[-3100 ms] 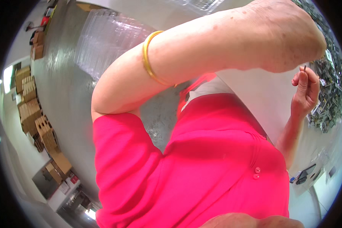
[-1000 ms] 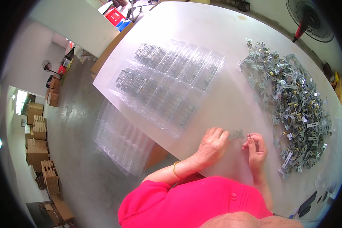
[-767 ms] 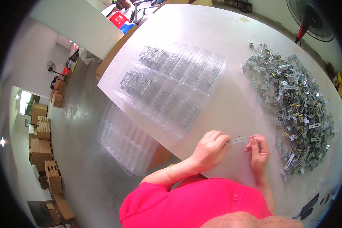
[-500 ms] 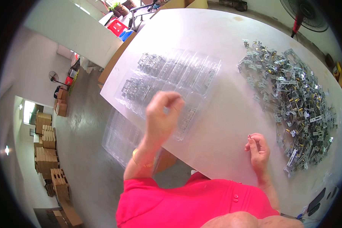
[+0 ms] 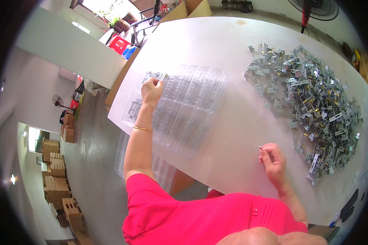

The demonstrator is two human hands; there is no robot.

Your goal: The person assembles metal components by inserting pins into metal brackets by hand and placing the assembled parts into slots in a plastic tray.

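Note:
My left hand (image 5: 151,90) reaches over the far left of a clear plastic tray (image 5: 218,73) with long compartments. Its fingers pinch a small silvery metal part (image 5: 162,76) among similar parts lying in that row. Several more metal parts (image 5: 133,109) lie in the tray's nearer left compartments. My right hand (image 5: 273,161) hovers near the front of the white table, closed, with a small screw-like metal pin (image 5: 260,147) between thumb and forefinger. To its right spreads a large heap of metal brackets (image 5: 315,106), some with brass-coloured pieces.
The white table (image 5: 229,134) has its left edge beyond the tray. More clear trays (image 5: 161,173) are stacked below that edge, beside a cardboard box (image 5: 180,182). A phone-like dark object (image 5: 349,203) lies at the right. A fan (image 5: 315,10) stands behind the table.
My left hand has moved away from me and to the left, from above the tray's near middle to its far left row. My right hand has barely shifted and still holds the pin.

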